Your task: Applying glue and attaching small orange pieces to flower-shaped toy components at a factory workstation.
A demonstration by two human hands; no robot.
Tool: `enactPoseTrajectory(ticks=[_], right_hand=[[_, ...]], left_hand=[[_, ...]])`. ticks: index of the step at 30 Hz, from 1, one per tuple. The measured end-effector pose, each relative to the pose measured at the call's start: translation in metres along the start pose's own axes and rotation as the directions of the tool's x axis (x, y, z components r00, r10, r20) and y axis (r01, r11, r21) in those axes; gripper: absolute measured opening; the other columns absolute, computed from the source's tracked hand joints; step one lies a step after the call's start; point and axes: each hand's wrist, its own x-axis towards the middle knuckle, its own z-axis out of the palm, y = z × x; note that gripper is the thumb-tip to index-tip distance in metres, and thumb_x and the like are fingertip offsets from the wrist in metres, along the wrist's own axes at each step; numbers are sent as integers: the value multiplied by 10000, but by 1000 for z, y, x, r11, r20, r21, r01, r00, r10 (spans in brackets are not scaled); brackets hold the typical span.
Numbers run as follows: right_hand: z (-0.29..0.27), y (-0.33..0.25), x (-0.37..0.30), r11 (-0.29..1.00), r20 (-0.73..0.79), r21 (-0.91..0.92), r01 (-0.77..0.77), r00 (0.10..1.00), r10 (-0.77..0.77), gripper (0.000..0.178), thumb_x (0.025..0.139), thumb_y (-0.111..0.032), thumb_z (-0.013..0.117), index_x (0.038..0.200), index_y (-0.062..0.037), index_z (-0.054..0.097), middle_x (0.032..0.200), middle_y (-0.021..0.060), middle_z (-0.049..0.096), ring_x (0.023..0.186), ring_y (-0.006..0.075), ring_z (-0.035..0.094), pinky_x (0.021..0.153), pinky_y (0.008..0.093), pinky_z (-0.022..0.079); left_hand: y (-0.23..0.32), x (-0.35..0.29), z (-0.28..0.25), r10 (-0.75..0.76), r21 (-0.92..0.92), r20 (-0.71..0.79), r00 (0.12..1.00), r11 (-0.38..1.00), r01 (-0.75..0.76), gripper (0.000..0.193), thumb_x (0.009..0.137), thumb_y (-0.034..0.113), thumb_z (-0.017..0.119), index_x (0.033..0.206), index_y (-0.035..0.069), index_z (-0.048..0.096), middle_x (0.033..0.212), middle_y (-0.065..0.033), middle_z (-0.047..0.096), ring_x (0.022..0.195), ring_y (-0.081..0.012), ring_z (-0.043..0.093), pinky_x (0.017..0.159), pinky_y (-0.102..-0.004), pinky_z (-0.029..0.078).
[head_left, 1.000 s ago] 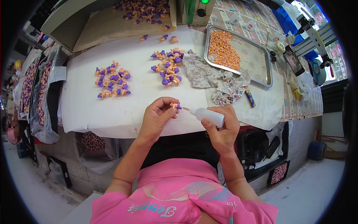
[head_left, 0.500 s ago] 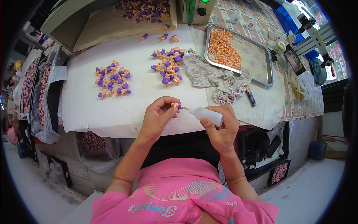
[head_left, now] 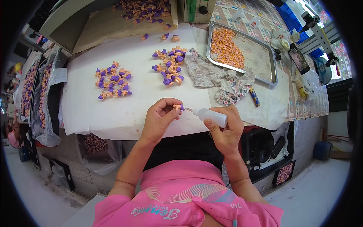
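Note:
Between the thumb and fingers of my left hand [head_left: 160, 117] is a small peach and purple plastic figure part [head_left: 178, 107], held just above the near edge of the white sheet [head_left: 113, 123]. My right hand [head_left: 228, 126] grips a white squeeze bottle [head_left: 212, 117], tilted with its thin nozzle pointing left at the purple end of the part. Nozzle and part are very close; whether they touch I cannot tell. Farther off on the sheet lie two groups of similar parts, one on the left [head_left: 113, 81] and one in the middle [head_left: 169, 67], with a few single ones [head_left: 165, 36] beyond.
A metal tray [head_left: 273, 72] holding many small orange pieces [head_left: 226, 49] stands at the back right. Crumpled patterned cloth [head_left: 204, 70] and a blue and yellow tube [head_left: 254, 97] lie before it. More purple parts [head_left: 147, 9] pile up at the back. A phone [head_left: 298, 58] hangs on a stand.
The bottle has shifted very slightly right, its nozzle a little farther from the part. My left hand keeps its place and its hold.

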Motion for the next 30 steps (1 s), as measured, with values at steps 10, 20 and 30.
enactPoseTrajectory(ticks=[10,20,30], right_hand=[[-6,9,-1,1000,-91,-17,-19,996,17,262,820,-134,765,971,18,615,866,56,566,756,131,534,654,258,435],[-5,48,35,961,-208,-241,-134,975,83,273,793,-56,735,951,-14,516,848,90,538,747,182,551,682,316,464],[-34,56,68,876,-121,-480,58,984,-132,220,801,-79,693,969,-13,567,877,119,567,853,304,526,774,402,431]], left_hand=[[1,0,5,5,-24,-6,1000,1000,-5,210,906,61,641,1104,-5,629,936,-32,637,846,-87,599,760,-239,504],[5,9,28,-28,-64,-1,1000,998,28,197,919,39,617,1112,-1,607,1034,-48,629,869,-97,592,768,-231,501],[9,13,41,-23,-51,-31,999,998,22,198,910,66,641,1094,-3,626,970,-32,636,846,-88,605,753,-236,508]])
